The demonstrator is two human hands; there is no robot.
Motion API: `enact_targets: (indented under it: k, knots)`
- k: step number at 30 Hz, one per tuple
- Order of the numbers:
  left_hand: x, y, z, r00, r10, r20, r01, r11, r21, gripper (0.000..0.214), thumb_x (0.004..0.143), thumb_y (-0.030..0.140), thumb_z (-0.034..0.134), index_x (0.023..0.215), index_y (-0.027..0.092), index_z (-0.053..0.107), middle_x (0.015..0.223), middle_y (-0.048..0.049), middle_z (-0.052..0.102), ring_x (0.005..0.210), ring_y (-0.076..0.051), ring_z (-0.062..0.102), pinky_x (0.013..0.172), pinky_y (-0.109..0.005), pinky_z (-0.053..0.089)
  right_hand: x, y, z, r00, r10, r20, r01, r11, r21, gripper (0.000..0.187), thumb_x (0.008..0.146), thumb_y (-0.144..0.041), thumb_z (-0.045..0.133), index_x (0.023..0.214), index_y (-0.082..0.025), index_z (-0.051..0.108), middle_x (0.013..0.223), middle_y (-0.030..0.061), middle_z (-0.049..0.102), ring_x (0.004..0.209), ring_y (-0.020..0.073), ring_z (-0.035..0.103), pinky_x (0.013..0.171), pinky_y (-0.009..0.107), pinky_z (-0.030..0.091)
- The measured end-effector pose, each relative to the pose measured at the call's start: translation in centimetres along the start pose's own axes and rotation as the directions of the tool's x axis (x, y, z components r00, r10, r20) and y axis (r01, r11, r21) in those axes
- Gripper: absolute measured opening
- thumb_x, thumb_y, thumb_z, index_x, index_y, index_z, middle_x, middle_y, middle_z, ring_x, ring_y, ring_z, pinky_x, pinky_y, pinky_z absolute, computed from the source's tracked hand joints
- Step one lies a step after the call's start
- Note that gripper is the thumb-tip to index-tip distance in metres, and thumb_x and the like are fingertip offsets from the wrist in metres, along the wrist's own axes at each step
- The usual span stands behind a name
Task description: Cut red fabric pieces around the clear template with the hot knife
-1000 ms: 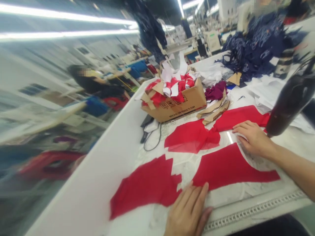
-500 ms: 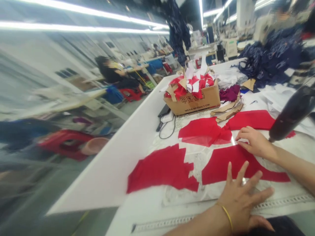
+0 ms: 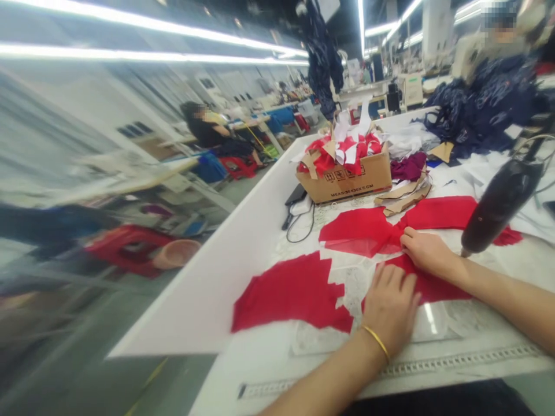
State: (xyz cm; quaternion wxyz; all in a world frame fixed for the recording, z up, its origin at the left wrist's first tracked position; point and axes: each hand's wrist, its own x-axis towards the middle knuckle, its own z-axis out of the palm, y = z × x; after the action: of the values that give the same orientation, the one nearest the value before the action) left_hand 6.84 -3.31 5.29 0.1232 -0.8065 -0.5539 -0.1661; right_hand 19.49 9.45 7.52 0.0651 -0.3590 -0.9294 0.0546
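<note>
My left hand (image 3: 388, 306), with a gold bangle on the wrist, lies flat at the left end of a sheer red fabric piece (image 3: 427, 287). My right hand (image 3: 427, 252) rests on that piece's upper edge, close to a second red piece (image 3: 359, 232). Neither hand grips anything. A third red piece (image 3: 288, 294) lies to the left, apart from both hands. Under the red pieces is a white lace-patterned sheet (image 3: 347, 283). A dark bulbous hanging tool (image 3: 500, 199), possibly a steam nozzle, hangs just beyond my right hand.
A cardboard box (image 3: 344, 180) of red and white scraps stands at the back, with tan card shapes (image 3: 403, 199) and purple cloth (image 3: 410, 166) beside it. A co-worker (image 3: 498, 40) sits behind a navy fabric heap (image 3: 481, 101). The table's long white edge (image 3: 208, 260) runs left.
My left hand has moved up and right onto the lower red piece, its spread fingers now together. My right hand has slid slightly left. The view has shifted slightly.
</note>
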Motion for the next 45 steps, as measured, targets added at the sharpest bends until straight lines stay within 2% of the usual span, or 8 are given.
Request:
enact_targets:
  k: [6,9,13,19,23,27,36,45]
  knots:
    - [2.0,-5.2,0.7,0.992,-0.086,-0.097,0.102,0.979,0.179,0.018,0.093,0.028,0.058,0.103,0.015,0.063,0.093,-0.0116,0.059,0.092,-0.031,0.055,0.094,-0.054,0.051,-2.9,-0.2,-0.6,0.999,-0.018,-0.042,0.017,1.000,-0.014,0.026,0.094,-0.003,0.038,0.095,-0.015,0.061,0.100,0.0095,0.062,0.062,0.0166,0.056,0.053,0.032,0.033]
    - [2.6,-7.0,1.0,0.993,-0.042,-0.112,0.066,0.973,0.219,0.009,0.091,0.018,0.056,0.087,0.017,0.064,0.092,-0.0123,0.061,0.094,-0.030,0.056,0.101,-0.056,0.048,-5.3,0.9,-0.7,0.996,-0.015,-0.083,0.017,1.000,0.019,0.024,0.096,-0.009,0.039,0.089,-0.018,0.060,0.095,0.0075,0.063,0.057,0.0148,0.055,0.051,0.031,0.034]
    - [1.8,-8.1,0.4,0.991,0.046,-0.127,-0.015,0.971,0.237,0.020,0.091,0.010,0.052,0.076,0.019,0.063,0.089,-0.0108,0.063,0.098,-0.029,0.059,0.106,-0.054,0.047,-9.1,2.8,-1.3,0.992,0.026,-0.126,0.001,0.978,0.209,0.020,0.097,-0.016,0.043,0.082,-0.021,0.055,0.081,0.0033,0.064,0.059,0.0151,0.060,0.055,0.027,0.042]
    - [-1.5,-5.9,-1.5,0.958,0.238,-0.160,-0.202,0.955,0.216,0.021,0.094,0.006,0.051,0.085,0.018,0.066,0.096,-0.0069,0.068,0.101,-0.021,0.063,0.112,-0.045,0.045,-13.9,4.1,-2.2,0.979,0.189,-0.083,-0.146,0.918,0.368,0.017,0.100,-0.026,0.040,0.086,-0.025,0.049,0.065,-0.0018,0.064,0.052,0.0154,0.061,0.051,0.025,0.043]
    - [-2.8,-4.3,-1.4,0.956,0.250,-0.154,-0.226,0.961,0.157,0.019,0.095,0.007,0.052,0.089,0.018,0.067,0.098,-0.0066,0.070,0.102,-0.022,0.064,0.111,-0.044,0.047,-16.0,4.8,-1.9,0.967,0.247,-0.057,-0.221,0.934,0.282,0.019,0.101,-0.030,0.038,0.085,-0.025,0.047,0.058,-0.0036,0.061,0.045,0.0163,0.058,0.047,0.026,0.040]
    - [-2.8,-3.7,-0.9,0.958,0.247,-0.144,-0.228,0.964,0.134,0.023,0.094,0.003,0.049,0.089,0.016,0.067,0.097,-0.0070,0.070,0.099,-0.022,0.065,0.109,-0.046,0.048,-17.0,5.3,-1.3,0.951,0.277,-0.142,-0.257,0.956,0.139,0.022,0.102,-0.036,0.036,0.088,-0.025,0.050,0.058,-0.0018,0.065,0.042,0.0195,0.061,0.045,0.028,0.038]
    - [-2.8,-2.7,-1.5,0.956,0.230,-0.182,-0.213,0.971,0.107,0.020,0.095,0.003,0.051,0.089,0.015,0.067,0.094,-0.0068,0.070,0.096,-0.022,0.064,0.109,-0.045,0.048,-17.0,4.9,-1.0,0.911,0.154,-0.383,-0.197,0.978,-0.074,0.030,0.105,-0.032,0.032,0.087,-0.024,0.055,0.059,-0.0007,0.068,0.041,0.0185,0.061,0.041,0.027,0.038]
    - [-3.4,-1.9,-1.2,0.955,0.218,-0.200,-0.209,0.976,0.066,0.020,0.095,0.003,0.051,0.089,0.014,0.067,0.093,-0.0074,0.070,0.095,-0.022,0.065,0.107,-0.044,0.050,-17.6,5.4,-0.5,0.930,0.107,-0.353,-0.180,0.967,-0.181,0.031,0.105,-0.029,0.033,0.083,-0.021,0.054,0.080,0.0038,0.067,0.044,0.0137,0.054,0.036,0.029,0.027]
